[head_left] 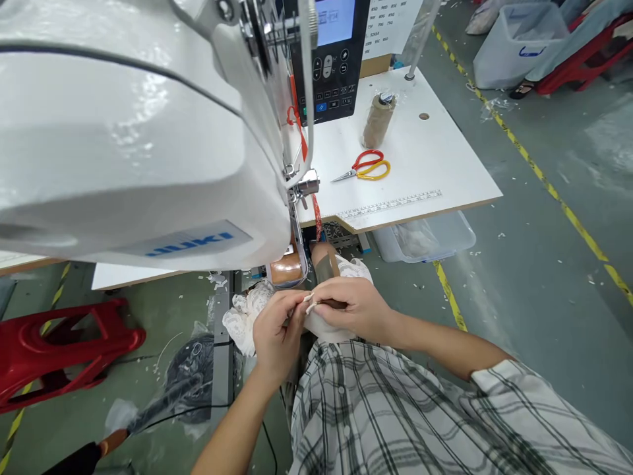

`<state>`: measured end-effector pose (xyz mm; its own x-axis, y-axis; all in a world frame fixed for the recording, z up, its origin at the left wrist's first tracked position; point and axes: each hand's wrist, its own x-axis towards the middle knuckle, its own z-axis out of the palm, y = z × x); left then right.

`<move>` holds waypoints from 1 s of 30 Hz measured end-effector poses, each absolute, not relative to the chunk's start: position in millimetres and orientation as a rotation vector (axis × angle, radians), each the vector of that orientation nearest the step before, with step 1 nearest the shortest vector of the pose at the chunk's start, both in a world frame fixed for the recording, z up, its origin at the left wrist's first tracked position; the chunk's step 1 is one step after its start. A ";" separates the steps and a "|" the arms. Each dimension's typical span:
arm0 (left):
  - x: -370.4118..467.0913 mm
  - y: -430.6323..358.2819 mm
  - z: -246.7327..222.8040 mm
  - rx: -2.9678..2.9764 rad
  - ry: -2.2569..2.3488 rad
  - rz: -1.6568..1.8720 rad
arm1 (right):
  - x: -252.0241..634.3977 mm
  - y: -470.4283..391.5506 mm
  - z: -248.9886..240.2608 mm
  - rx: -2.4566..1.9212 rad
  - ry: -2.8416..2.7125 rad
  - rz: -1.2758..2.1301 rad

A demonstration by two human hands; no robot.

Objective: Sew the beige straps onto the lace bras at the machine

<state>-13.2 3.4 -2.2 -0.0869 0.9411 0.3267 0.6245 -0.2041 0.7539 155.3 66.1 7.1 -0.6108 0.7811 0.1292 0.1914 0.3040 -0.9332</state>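
Observation:
My left hand (277, 330) and my right hand (353, 305) meet just below the sewing machine's arm, fingertips almost touching. Each pinches an edge of pale fabric (329, 330) between thumb and fingers. White lace fabric (247, 318) hangs to the left of my left hand, and more lace (355, 268) shows behind my right hand. The white sewing machine (148, 152) fills the upper left, its metal presser parts (302, 188) above and beyond my hands.
Red-and-yellow scissors (368, 166), a brown thread cone (378, 121) and a control panel (329, 72) are on the white table (445, 158). A clear bin (435, 241) sits beneath its edge. Red stools (59, 349) stand left and far right. A person's foot (524, 89) shows at upper right.

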 end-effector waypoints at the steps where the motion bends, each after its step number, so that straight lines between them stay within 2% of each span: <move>1: -13.4 2.6 -1.5 1.826 1.712 1.209 | 157.0 69.4 7.9 -0.881 -2.006 1.292; 7: -19.6 -3.4 13.6 2.079 1.750 1.091 | 162.0 94.4 19.7 -0.903 -2.279 0.986; 19: -28.7 6.5 24.1 2.126 1.642 1.005 | 162.8 104.5 31.6 -0.788 -2.264 1.540; 25: -31.3 12.6 24.4 2.067 1.574 0.973 | 163.3 107.5 33.9 -0.737 -2.331 1.525; 30: -36.0 21.1 27.5 2.007 1.551 0.790 | 162.9 104.8 31.1 -0.710 -2.397 1.424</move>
